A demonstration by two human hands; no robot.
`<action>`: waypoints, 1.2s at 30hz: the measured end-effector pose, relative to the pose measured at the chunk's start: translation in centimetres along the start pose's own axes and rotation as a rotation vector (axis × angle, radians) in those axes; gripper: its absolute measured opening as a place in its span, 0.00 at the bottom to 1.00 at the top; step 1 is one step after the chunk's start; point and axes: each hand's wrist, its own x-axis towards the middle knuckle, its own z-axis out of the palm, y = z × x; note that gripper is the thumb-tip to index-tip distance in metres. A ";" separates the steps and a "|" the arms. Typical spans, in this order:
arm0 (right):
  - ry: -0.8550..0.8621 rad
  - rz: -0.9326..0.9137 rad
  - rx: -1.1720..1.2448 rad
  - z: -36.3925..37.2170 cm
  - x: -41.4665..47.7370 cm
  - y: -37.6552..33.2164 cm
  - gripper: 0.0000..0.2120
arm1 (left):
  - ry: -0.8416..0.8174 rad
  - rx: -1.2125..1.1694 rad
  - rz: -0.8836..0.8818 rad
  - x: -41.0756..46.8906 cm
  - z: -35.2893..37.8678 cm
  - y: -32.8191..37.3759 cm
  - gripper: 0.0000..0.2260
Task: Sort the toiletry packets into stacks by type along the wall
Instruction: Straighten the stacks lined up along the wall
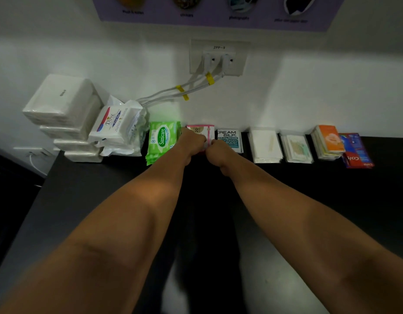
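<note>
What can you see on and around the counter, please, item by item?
white packs: a pile, white, far left
soap packets: a heap, white and blue, beside them
wipes packets: one stack, green, left of the hands
pink packets: one stack, pink-edged, under the hands
hair sachets: one stack, white and teal, right of the hands
plain packets: one stack, white, next along
printed packets: one stack, white and green, next
orange packets: one stack, orange, next
toothpaste packets: one stack, red and blue, far right
counter: one, black, under the stacks
socket: one, white, on the wall
cables: a bundle, white, below the socket
poster: one, purple, top of wall
left hand: one, grips pink packets
right hand: one, grips pink packets
</note>
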 end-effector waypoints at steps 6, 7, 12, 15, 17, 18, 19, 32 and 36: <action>-0.006 0.017 -0.011 -0.3 -0.2 -0.2 0.15 | -0.032 -0.002 0.024 -0.9 -0.2 0.2 0.21; -0.013 0.013 -0.024 -0.3 -0.3 -0.3 0.15 | -0.041 0.005 0.044 -1.1 -0.2 0.2 0.17; 0.000 -0.001 0.004 -0.2 -0.3 0.1 0.16 | -0.017 0.106 0.094 -1.4 -0.5 0.1 0.18; 0.020 -0.005 0.041 -0.2 -1.2 0.1 0.13 | 0.059 0.202 0.150 -2.2 -0.9 0.3 0.15; 0.020 -0.012 0.036 -0.4 -1.5 0.1 0.12 | 0.088 0.280 0.208 -3.5 -1.6 0.8 0.14; 0.023 -0.016 0.037 -0.4 -1.4 0.4 0.12 | 0.098 0.296 0.245 -4.1 -1.8 0.8 0.18; 0.030 -0.013 0.042 -0.5 -1.5 0.5 0.12 | 0.111 0.295 0.285 -4.8 -2.3 0.8 0.21; 0.190 -0.227 0.262 10.7 -9.4 -8.2 0.15 | 0.580 -0.082 0.234 -10.6 -17.2 -6.3 0.09; 0.097 -0.108 0.383 15.7 -9.0 -9.5 0.26 | 0.480 -0.059 0.141 -9.9 -20.3 -8.7 0.11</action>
